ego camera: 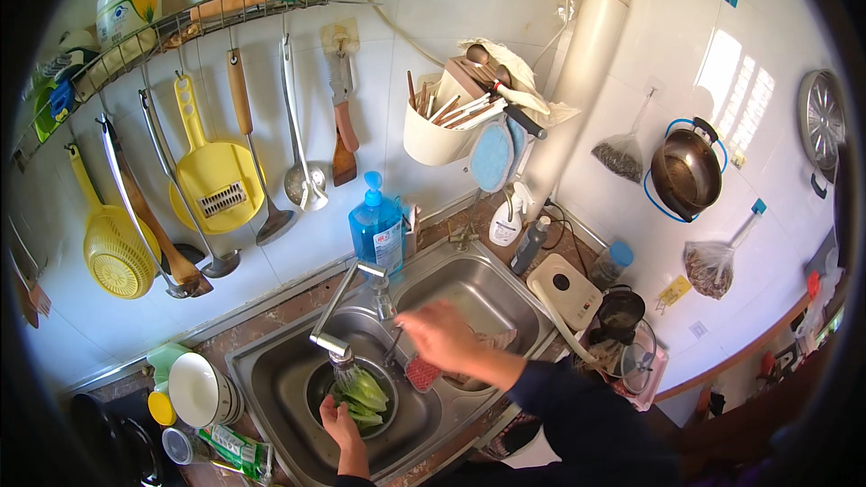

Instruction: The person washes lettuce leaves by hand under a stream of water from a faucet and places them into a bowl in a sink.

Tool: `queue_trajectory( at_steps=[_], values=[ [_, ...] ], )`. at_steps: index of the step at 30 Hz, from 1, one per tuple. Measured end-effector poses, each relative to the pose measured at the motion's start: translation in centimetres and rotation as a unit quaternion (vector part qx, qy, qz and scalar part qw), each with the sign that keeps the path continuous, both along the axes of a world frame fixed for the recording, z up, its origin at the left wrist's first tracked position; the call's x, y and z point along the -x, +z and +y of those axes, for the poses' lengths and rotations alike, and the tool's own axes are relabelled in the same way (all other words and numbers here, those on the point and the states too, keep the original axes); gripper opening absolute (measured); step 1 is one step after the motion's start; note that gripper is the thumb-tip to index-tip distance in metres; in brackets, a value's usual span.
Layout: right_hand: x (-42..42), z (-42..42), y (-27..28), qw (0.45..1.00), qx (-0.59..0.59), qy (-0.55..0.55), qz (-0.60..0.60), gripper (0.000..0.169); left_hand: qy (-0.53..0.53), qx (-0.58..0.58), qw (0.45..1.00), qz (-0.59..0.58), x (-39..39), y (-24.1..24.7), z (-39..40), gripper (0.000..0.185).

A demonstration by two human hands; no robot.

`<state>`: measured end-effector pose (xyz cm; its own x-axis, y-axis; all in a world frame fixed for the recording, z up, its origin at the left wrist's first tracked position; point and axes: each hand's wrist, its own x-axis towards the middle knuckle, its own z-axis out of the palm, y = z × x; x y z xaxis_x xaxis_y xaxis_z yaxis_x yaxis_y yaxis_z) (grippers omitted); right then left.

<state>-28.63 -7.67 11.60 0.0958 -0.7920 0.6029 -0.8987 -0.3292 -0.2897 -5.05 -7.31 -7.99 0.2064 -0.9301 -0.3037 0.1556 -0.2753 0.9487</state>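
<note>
Green leafy vegetables (pixel 365 392) lie in a round metal bowl (pixel 389 423) in the left basin of a steel double sink (pixel 433 412). My left hand (pixel 340 421) is at the bowl's near left side, against the leaves; its fingertips are partly hidden, so its grip is unclear. Water runs onto the leaves from a jointed chrome faucet (pixel 331 343). My right hand (pixel 436 335) is at the faucet's lever near the divider, blurred, its fingers curled; whether it grips the lever cannot be told. A red mesh scrubber (pixel 423 373) rests below it on the divider.
Behind the sink stand a blue soap bottle (pixel 376 230) and a white spray bottle (pixel 506 222). Stacked bowls (pixel 199 389) and a green packet (pixel 237 450) are at the left. Ladles and a yellow strainer (pixel 120 257) hang on the wall. A cloth (pixel 497 341) lies in the right basin.
</note>
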Motion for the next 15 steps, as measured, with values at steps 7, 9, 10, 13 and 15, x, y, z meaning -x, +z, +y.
queue_trajectory(
  at_steps=[7,9,10,13,15],
  values=[
    [7.5,0.8,17.8,0.947,0.24,-0.106,-0.186,0.002,-0.01,-0.022,0.997,0.067,1.1,0.8,2.3,0.03],
    [9.3,0.1,22.6,0.908,0.366,-0.176,-0.1,0.005,-0.012,-0.039,0.996,0.079,1.4,1.8,2.8,0.029],
    [10.8,-0.1,24.6,0.901,0.384,-0.158,-0.126,0.005,-0.016,-0.041,0.996,0.081,1.9,2.0,2.9,0.028],
    [13.3,-2.9,28.5,0.886,0.419,-0.155,-0.121,0.009,-0.016,-0.028,0.995,0.097,1.7,2.4,3.0,0.027],
    [15.6,-5.3,29.4,0.896,0.409,-0.142,-0.101,0.013,-0.025,-0.027,0.994,0.104,2.2,3.1,3.2,0.027]
  ],
)
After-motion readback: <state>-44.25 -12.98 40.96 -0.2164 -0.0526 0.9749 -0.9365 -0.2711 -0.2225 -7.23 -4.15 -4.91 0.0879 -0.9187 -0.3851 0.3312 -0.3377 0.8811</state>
